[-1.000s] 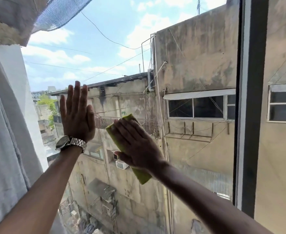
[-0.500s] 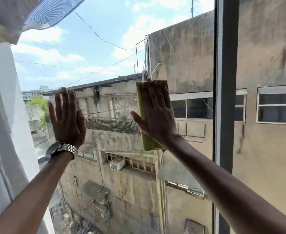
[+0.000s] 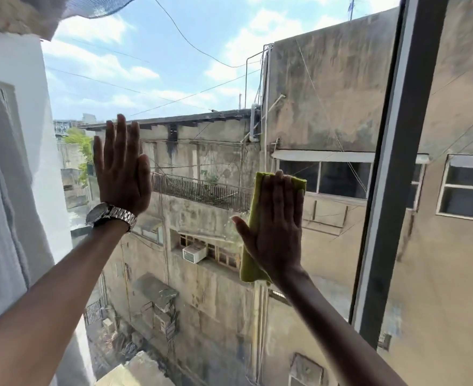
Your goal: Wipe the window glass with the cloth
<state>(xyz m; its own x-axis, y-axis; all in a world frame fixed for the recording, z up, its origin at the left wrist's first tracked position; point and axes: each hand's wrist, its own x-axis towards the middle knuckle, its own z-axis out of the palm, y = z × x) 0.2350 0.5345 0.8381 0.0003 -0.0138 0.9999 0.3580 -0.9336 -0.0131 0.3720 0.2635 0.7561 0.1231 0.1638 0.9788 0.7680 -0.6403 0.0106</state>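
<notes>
The window glass [image 3: 201,79] fills most of the view, with old buildings and sky behind it. My right hand [image 3: 278,227] lies flat on the pane, fingers up, pressing a folded yellow-green cloth [image 3: 250,263] against it right of centre. The cloth shows along the hand's left side, above the fingertips and below the palm. My left hand [image 3: 122,168] rests flat on the glass further left, fingers spread upward, holding nothing. A metal wristwatch [image 3: 109,215] sits on that wrist.
A dark vertical window frame bar [image 3: 391,168] stands just right of the cloth hand, with another pane beyond it. A pale grey curtain [image 3: 4,204] hangs along the left edge. Netting [image 3: 96,6] droops at the top left.
My right hand first slid the cloth up and to the right across the glass, then came back down a little. My left hand stayed pressed on the pane.
</notes>
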